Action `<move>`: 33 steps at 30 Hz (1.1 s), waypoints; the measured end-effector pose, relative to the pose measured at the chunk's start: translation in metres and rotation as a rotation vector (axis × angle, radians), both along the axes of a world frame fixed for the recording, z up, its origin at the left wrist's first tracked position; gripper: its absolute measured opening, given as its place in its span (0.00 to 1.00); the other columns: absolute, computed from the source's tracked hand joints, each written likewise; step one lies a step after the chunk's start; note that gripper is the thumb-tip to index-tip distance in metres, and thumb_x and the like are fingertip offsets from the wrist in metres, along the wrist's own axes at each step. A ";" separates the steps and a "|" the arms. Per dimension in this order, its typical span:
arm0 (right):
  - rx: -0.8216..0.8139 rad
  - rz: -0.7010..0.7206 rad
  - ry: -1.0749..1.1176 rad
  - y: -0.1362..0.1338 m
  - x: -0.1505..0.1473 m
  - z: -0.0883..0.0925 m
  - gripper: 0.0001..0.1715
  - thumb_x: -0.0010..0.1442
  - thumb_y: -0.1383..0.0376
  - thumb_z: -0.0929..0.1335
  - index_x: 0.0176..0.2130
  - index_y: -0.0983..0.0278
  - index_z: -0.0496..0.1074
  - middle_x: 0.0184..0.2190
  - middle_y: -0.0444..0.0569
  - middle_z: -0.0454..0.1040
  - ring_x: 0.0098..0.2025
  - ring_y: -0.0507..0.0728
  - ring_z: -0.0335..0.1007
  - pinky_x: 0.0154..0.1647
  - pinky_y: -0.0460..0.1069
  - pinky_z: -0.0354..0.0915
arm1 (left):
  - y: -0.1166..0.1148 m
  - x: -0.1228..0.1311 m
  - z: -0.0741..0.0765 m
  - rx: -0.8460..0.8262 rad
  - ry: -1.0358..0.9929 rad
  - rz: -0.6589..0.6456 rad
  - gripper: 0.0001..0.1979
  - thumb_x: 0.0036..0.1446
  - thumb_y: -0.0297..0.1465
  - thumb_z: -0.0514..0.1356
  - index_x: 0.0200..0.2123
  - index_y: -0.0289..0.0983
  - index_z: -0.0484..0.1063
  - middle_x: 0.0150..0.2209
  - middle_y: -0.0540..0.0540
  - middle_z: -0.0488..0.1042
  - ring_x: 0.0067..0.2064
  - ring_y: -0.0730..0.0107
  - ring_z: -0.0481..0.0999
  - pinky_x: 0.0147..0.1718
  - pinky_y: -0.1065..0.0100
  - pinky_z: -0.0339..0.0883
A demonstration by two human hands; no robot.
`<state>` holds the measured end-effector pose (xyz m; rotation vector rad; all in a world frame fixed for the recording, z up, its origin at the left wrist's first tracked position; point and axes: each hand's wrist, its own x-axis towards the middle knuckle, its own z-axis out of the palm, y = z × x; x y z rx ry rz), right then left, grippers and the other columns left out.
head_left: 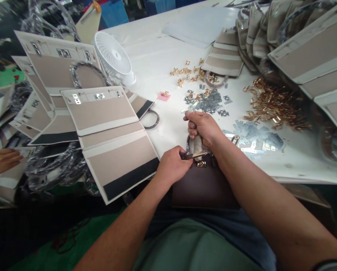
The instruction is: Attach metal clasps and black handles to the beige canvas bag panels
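My left hand (pixel 174 163) is closed on a dark strip with a pale edge (pixel 198 154), thumb on top; I cannot tell whether it is a tool or part of the bag panel. Just beyond it, my right hand (pixel 202 126) is curled into a fist, and what its fingers hold is hidden. Below the fist shows a pale rounded piece (pixel 196 145). A dark brown bag panel (pixel 204 188) lies across my lap against the table edge, with a small gold clasp fitting (pixel 201 164) near its top.
Beige-lined bag panels (pixel 112 137) are stacked left, beside a white fan (pixel 113 54). Small metal plates (pixel 209 101), gold fittings (pixel 272 105) and flat silver strips (pixel 250 133) lie on the white table (pixel 154 49). More bag panels (pixel 306 52) stand right. Another person's hand (pixel 3 162) is far left.
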<state>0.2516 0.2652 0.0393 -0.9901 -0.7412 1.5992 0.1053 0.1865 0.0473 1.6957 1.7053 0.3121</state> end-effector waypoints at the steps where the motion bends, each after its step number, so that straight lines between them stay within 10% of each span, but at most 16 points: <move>1: 0.001 -0.001 0.000 0.000 0.000 -0.001 0.18 0.59 0.55 0.76 0.33 0.63 0.70 0.16 0.34 0.57 0.14 0.47 0.52 0.12 0.43 0.56 | 0.000 0.001 0.000 0.001 0.006 0.001 0.06 0.51 0.35 0.69 0.30 0.41 0.76 0.28 0.47 0.78 0.31 0.62 0.74 0.31 0.66 0.58; 26: 0.048 0.039 -0.020 0.000 -0.008 -0.008 0.23 0.56 0.49 0.78 0.33 0.63 0.70 0.16 0.34 0.58 0.14 0.47 0.53 0.12 0.43 0.56 | -0.002 -0.002 -0.004 0.025 -0.031 -0.014 0.05 0.54 0.35 0.66 0.29 0.41 0.73 0.28 0.47 0.79 0.32 0.61 0.76 0.31 0.66 0.58; 33: 0.407 -0.335 -0.393 -0.064 0.023 0.091 0.20 0.66 0.49 0.71 0.33 0.62 0.74 0.17 0.39 0.64 0.17 0.49 0.60 0.18 0.45 0.58 | -0.005 -0.017 0.003 -0.055 -0.239 0.018 0.17 0.56 0.47 0.66 0.29 0.40 0.73 0.25 0.49 0.76 0.28 0.65 0.73 0.29 0.67 0.58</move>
